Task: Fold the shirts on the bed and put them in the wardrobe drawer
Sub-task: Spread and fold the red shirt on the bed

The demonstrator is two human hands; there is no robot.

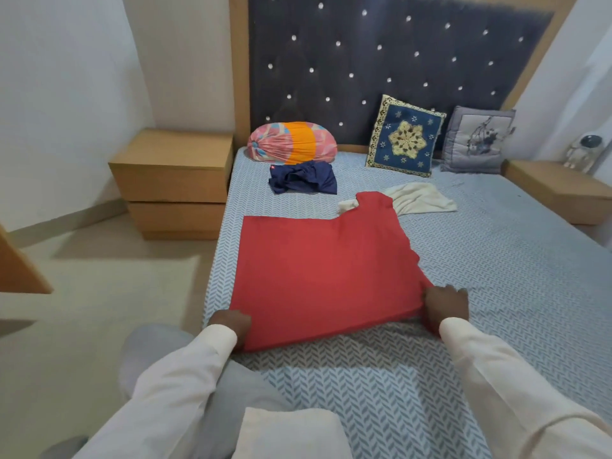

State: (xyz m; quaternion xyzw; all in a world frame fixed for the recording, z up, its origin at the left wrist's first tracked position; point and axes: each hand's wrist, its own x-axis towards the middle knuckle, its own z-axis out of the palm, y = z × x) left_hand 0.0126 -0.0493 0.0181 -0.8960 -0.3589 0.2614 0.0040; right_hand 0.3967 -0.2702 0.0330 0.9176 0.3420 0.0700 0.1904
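1. Left nightstand [172, 167]: stands on the floor just beside the bed [496, 260], at its far left. No risk to you.

2. Left hand [231, 323]: clamped on the near left corner of the red shirt [324, 276], fingers mostly hidden at the hem. Risk: if you lift this corner ahead of the other, the fold runs crooked.

3. Navy shirt [303, 182]: crumpled at the far left of the bed, just in front of the striped bolster [291, 142] and apart from the red shirt. It is unfolded. Risk: a wide fold away from you could push red cloth toward it.

4. Red shirt: lies flat on the near middle of the bed, with one sleeve pointing far. Risk: the smooth cloth may slide on the sheet and wrinkle if you drag it instead of lifting.

5. White shirt [417, 197]: bunched at the far right, with its edge touching or tucked under the red sleeve; you cannot tell which. Risk: it may snag and travel with the fold.

6. Right hand [445, 304]: clamped on the near right corner of the red shirt, fingers curled over the hem. Risk: a loose pinch drops the corner mid-fold.

7. Wardrobe drawer: not in view, so you must carry each folded shirt to it, and a fold may open on the way.
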